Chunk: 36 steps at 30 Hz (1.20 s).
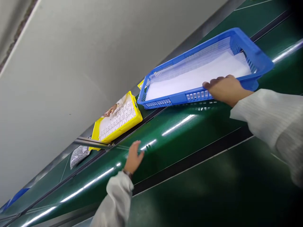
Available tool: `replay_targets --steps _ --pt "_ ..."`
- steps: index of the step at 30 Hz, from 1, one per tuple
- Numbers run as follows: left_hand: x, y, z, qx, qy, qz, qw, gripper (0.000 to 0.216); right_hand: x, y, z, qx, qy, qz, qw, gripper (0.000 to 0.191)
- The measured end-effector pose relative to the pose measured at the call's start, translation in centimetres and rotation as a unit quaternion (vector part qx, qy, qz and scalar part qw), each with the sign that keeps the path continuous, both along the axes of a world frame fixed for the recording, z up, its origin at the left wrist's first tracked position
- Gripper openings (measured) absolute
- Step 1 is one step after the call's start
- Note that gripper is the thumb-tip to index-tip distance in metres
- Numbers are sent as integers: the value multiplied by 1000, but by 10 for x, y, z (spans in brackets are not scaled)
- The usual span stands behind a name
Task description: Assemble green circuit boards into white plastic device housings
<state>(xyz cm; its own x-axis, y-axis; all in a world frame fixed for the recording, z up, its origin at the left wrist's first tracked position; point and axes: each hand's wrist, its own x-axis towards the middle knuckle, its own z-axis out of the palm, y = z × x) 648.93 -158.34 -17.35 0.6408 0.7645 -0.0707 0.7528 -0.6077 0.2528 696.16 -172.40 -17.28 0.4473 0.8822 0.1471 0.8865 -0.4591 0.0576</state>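
My right hand is closed on the near rim of a blue plastic basket lined with a white sheet, which sits on the glossy green conveyor belt. My left hand reaches out over the belt with its fingers stretched and together, holding nothing. It points toward a yellow tray filled with several small white parts. Both my arms wear white sleeves, and a watch strap shows at my left wrist.
Another person's hand rests on the far side of the yellow tray. A clear bag of small parts lies left of that tray. A black rail runs along the belt. A grey wall stands behind.
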Motion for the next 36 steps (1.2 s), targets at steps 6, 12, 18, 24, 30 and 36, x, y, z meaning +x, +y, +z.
replay_targets --steps 6,12,18,24,30,36 --pt "-27 -140 -69 12 62 -17 998 58 -62 80 -7 79 -7 61 995 42" --pt "-27 -152 -86 87 76 -21 993 65 -65 113 -25 105 13 69 992 25" --pt "-30 -155 -86 46 5 -11 999 68 -19 87 -35 111 -5 149 983 29" --pt "-4 -107 -67 -224 -397 313 833 52 -9 112 -19 133 47 71 987 38" --pt "27 50 -11 -264 -483 413 725 38 -95 55 -11 205 104 115 966 45" --pt "35 136 12 -292 -521 486 638 37 -157 -41 -66 135 189 212 949 33"
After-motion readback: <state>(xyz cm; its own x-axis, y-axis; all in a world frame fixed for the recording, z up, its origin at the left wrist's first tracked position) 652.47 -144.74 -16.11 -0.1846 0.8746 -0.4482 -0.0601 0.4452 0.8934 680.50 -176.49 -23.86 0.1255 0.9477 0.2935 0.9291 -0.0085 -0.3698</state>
